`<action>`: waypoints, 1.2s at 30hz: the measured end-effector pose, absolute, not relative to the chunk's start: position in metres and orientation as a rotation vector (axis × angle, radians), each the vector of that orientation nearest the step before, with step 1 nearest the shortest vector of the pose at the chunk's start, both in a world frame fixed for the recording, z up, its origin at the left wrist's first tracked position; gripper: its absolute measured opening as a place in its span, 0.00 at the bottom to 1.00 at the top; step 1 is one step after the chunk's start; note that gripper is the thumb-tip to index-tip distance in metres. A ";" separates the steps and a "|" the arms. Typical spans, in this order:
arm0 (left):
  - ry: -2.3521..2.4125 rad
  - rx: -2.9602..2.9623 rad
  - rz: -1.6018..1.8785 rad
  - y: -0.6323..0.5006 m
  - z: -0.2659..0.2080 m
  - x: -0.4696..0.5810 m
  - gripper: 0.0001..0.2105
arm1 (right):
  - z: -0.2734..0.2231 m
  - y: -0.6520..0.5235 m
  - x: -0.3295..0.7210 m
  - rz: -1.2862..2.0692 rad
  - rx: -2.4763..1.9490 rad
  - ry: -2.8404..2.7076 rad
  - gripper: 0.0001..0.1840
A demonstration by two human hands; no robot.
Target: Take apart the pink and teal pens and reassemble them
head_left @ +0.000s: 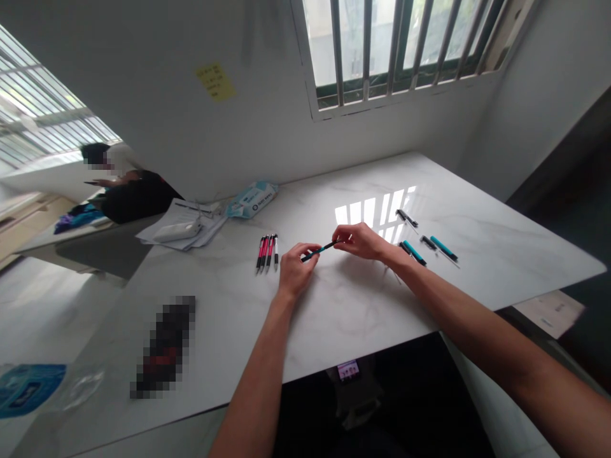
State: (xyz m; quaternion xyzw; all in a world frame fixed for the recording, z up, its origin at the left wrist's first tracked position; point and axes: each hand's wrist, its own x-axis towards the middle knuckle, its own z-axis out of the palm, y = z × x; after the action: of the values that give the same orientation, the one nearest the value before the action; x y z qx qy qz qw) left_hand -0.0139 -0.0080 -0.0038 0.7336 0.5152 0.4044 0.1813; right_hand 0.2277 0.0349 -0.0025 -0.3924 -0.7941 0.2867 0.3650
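Observation:
Just above the white marbled table, a teal and black pen [323, 249] stretches between my two hands. Its lower left end is closed in the fingers of my left hand [296, 266]. The thumb and fingers of my right hand [357, 240] pinch the black upper right end. Whether the two ends are joined or apart I cannot make out. Left of my left hand lie several pens [265, 252] side by side, red and black with one whitish. Beyond my right forearm are loose pen parts: teal barrels [443, 248], a black piece [407, 217] and thin refills [449, 259].
A wet wipes pack [252, 199] and papers [184, 222] with a white object on top lie at the back left. A blurred-out dark object [165, 346] and a blue package [31, 389] are at the front left. Another person [128, 184] sits at the far left.

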 end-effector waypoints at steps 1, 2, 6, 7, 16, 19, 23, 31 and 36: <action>1.452 2.071 1.141 -0.008 -0.004 -0.014 0.09 | -0.003 0.035 0.228 0.736 -1.022 -2.050 0.07; 1.449 2.073 1.140 -0.008 -0.004 -0.014 0.09 | -0.003 0.036 0.229 0.737 -1.034 -2.057 0.09; 1.449 2.066 1.132 -0.008 -0.003 -0.014 0.08 | -0.003 0.036 0.229 0.738 -0.990 -2.048 0.10; 1.446 2.053 1.137 -0.008 -0.003 -0.014 0.08 | -0.002 0.037 0.229 0.741 -0.991 -2.046 0.09; 1.416 1.977 1.156 -0.007 -0.003 -0.014 0.08 | -0.003 0.039 0.229 0.589 -0.950 -2.102 0.07; 1.405 1.995 1.152 -0.007 -0.002 -0.014 0.08 | -0.003 0.039 0.230 0.573 -0.978 -2.145 0.12; 1.407 1.994 1.141 -0.007 -0.003 -0.014 0.08 | -0.003 0.040 0.231 0.518 -0.889 -2.148 0.06; 1.372 1.993 1.125 -0.007 -0.001 -0.015 0.08 | -0.001 0.038 0.231 0.556 -0.950 -2.160 0.08; 1.346 1.929 1.205 -0.007 0.000 -0.015 0.12 | 0.003 0.025 0.219 0.608 -0.943 -2.162 0.05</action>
State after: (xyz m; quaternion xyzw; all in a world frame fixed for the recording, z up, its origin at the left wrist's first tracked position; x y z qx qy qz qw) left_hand -0.0147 -0.0073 0.0002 0.7073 0.4935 0.4419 0.2469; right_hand 0.2194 0.0252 0.0030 -0.3632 -0.8329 0.2341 0.3457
